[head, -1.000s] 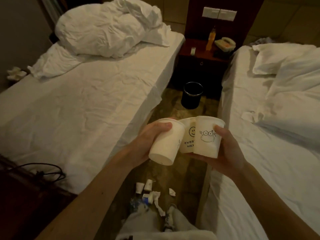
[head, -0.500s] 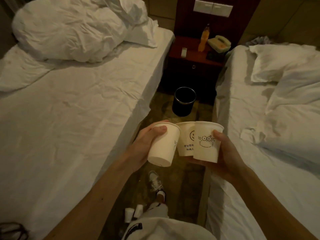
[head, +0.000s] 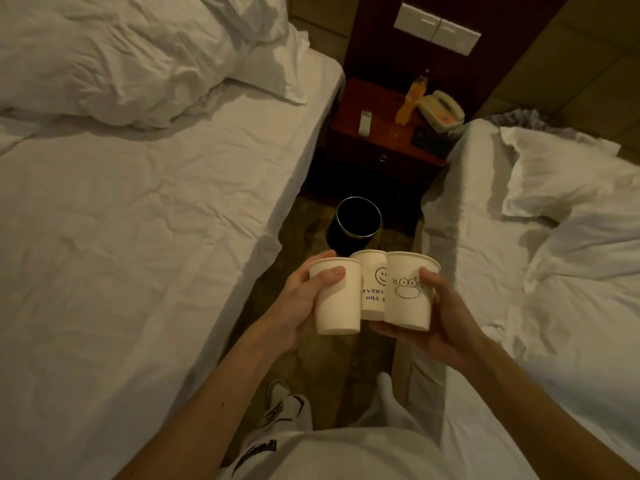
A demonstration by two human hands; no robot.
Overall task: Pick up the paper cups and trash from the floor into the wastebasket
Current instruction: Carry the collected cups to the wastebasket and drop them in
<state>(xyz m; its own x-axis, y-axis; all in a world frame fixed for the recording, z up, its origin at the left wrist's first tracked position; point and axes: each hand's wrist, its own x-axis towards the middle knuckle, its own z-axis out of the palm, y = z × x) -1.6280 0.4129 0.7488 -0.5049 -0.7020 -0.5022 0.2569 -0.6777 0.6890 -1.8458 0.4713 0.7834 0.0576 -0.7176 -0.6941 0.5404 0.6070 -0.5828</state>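
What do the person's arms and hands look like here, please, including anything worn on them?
Both forearms are bare, with no sleeves in view. The left hand and right hand wear no gloves, and no watch, ring or bracelet shows on either.

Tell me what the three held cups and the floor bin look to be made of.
Plain cup, smiley cup and crab-face cup: likely paper, matte off-white, with rolled rims and printed ink drawings. Wastebasket: dark body, material unclear in the dim light; its shiny rim band glints like metal, though it could be polished plastic.
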